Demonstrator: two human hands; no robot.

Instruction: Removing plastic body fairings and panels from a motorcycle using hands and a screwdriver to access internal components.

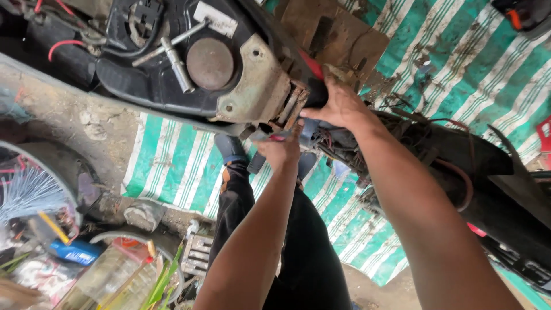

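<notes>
Head view: a stripped motorbike frame (pixel 229 63) is seen lying across a green-and-white striped tarp (pixel 459 63), with a metal T-handle wrench (pixel 175 54) resting on the black tank next to a round rusty cap (pixel 210 63). A tangle of wires (pixel 402 126) is spread along the frame to the right, and a pale metal bracket (pixel 258 86) is set just left of the hands. At lower left, a wheel rim (pixel 34 172), a blue can (pixel 74 251) and plastic bottles (pixel 115 275) are heaped on the ground. The right hand (pixel 338 106) is clenched around a dark bar (pixel 315 95) of the frame beside a red part (pixel 310 64). Just below it, the left hand (pixel 281 150) is closed on a small tool (pixel 270 136), whose tip is held against the rusty joint under the bracket.
</notes>
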